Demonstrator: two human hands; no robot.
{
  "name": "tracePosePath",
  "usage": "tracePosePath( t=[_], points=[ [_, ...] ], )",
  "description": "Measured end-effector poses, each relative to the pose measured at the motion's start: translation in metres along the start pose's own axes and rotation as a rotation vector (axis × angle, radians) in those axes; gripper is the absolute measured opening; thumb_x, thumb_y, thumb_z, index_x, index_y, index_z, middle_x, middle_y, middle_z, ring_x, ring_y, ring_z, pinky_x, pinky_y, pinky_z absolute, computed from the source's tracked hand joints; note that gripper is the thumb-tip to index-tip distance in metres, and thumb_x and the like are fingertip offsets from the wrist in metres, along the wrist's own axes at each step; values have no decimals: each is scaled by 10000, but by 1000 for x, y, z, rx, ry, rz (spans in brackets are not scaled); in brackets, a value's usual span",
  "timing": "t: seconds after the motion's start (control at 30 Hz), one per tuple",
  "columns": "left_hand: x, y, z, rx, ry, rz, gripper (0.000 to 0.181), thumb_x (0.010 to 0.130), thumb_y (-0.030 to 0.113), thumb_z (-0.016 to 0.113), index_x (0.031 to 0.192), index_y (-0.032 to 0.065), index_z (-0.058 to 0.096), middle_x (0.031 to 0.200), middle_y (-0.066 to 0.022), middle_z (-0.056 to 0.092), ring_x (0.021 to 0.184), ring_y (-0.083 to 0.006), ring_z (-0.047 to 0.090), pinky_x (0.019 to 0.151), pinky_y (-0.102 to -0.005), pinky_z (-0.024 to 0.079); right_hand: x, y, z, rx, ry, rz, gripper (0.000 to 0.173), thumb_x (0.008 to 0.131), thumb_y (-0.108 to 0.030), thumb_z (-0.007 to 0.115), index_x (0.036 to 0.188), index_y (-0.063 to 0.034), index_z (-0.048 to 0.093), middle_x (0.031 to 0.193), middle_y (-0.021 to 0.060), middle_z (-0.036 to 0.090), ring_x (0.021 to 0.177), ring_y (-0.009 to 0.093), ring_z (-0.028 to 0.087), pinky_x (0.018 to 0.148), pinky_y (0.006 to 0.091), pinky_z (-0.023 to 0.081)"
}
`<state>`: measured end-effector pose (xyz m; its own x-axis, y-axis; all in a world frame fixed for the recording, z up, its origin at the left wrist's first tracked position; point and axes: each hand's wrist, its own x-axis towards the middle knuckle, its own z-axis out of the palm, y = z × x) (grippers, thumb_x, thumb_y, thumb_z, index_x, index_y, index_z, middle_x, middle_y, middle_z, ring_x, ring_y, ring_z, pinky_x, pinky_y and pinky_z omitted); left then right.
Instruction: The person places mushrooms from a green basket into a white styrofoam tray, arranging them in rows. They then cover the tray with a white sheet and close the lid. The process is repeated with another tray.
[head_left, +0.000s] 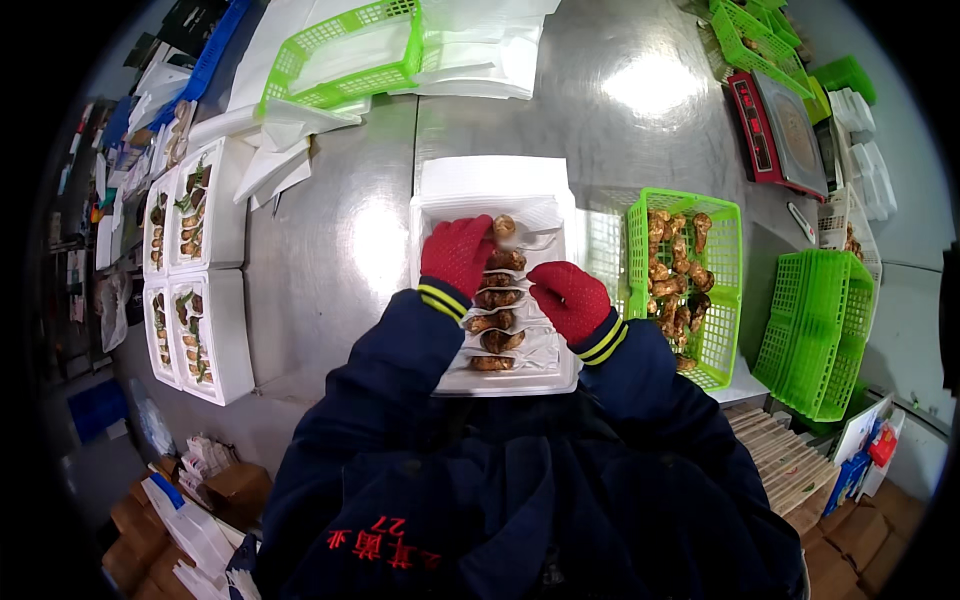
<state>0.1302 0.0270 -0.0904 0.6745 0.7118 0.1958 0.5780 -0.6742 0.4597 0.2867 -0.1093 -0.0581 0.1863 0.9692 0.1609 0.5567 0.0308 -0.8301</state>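
A white foam box (568, 300) lies in front of me, holding a column of brown mushrooms (493, 321) separated by folds of white paper (536, 349). At its far end a pale, round-ended mushroom (504, 226) rests on the paper. My left hand (456, 255), in a red knit glove, is inside the box with its fingertips beside that mushroom; whether it grips it is hidden. My right hand (574, 301), gloved alike, hovers over the right part of the box with fingers bent together. Anything between those fingertips is too small to tell.
A green plastic basket (733, 300) of mushrooms stands right of the box. Beyond are a red scale (780, 135), a white-handled tool (801, 223) and stacked green baskets (810, 337). Filled foam boxes (232, 337) sit left. A green basket (341, 94) and white sheets (480, 71) lie at the back.
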Motion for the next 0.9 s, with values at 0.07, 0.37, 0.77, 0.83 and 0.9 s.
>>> tracePosePath(
  t=[0.07,0.37,0.77,0.83,0.9],
  points=[
    [5,-3,7,241,-142,-42,292,738,166,602,1028,134,588,972,-48,609,894,-280,555,696,-433,456,6,5,1,-13,29,-88,194,748,-16,637,938,-38,607,861,131,606,746,282,609,626,318,493],
    [-3,-11,22,264,-169,-35,224,766,146,525,983,152,582,988,-42,591,870,-281,560,703,-404,474,48,24,35,-546,-172,-127,240,772,-121,495,996,-72,562,934,93,583,823,290,567,661,403,492],
    [9,-74,-15,-319,192,-451,742,591,365,806,1162,-3,510,1142,-210,538,1117,-331,479,956,-387,385,75,55,-15,-392,91,151,580,685,-307,728,1159,-36,532,1180,196,524,1115,325,480,937,388,389],
    [1,-97,-2,-557,117,-452,698,632,267,800,1214,38,490,1254,-168,469,1187,-281,431,980,-367,367,82,70,-5,-29,-28,246,637,642,-297,790,1178,-72,528,1249,173,478,1175,299,440,982,378,351],
    [-1,-94,2,-634,123,-312,668,656,153,786,1244,71,480,1331,-135,397,1231,-247,392,990,-362,361,74,77,-1,39,25,159,591,600,-266,810,1123,-113,581,1306,182,422,1216,311,398,996,391,339]
  ],
)
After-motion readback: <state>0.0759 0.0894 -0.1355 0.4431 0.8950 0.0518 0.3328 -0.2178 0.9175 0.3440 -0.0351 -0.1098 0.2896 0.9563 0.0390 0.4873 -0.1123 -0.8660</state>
